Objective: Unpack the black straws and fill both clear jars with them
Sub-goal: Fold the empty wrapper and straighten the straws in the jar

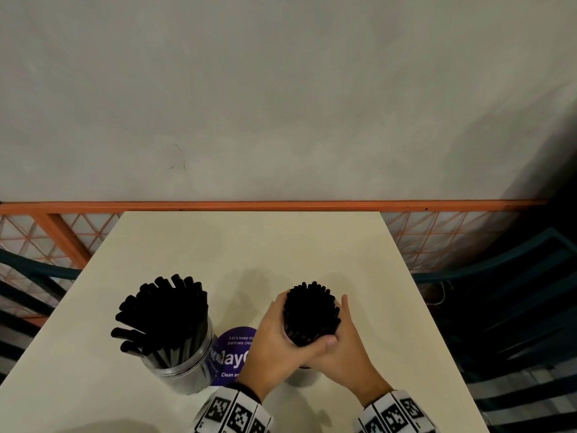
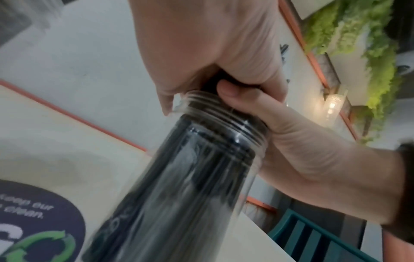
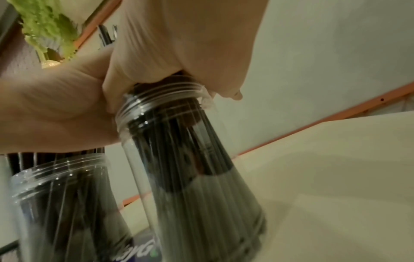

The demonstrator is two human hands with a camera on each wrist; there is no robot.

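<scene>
Both hands wrap a thick bundle of black straws (image 1: 310,314) that stands upright in a clear jar (image 1: 304,378), mostly hidden beneath them. My left hand (image 1: 271,342) grips the bundle from the left, and my right hand (image 1: 352,351) grips it from the right, just above the jar's threaded mouth (image 2: 224,113). The wrist views show the straws reaching down inside this jar (image 3: 190,168). A second clear jar (image 1: 178,364) stands to the left, and the black straws (image 1: 162,314) in it fan out above its rim.
The jars stand on a cream table (image 1: 249,245), with a round purple sticker (image 1: 232,354) between them. An orange rail (image 1: 281,205) and a wall run behind the table's far edge. Teal chairs (image 1: 515,307) flank the table.
</scene>
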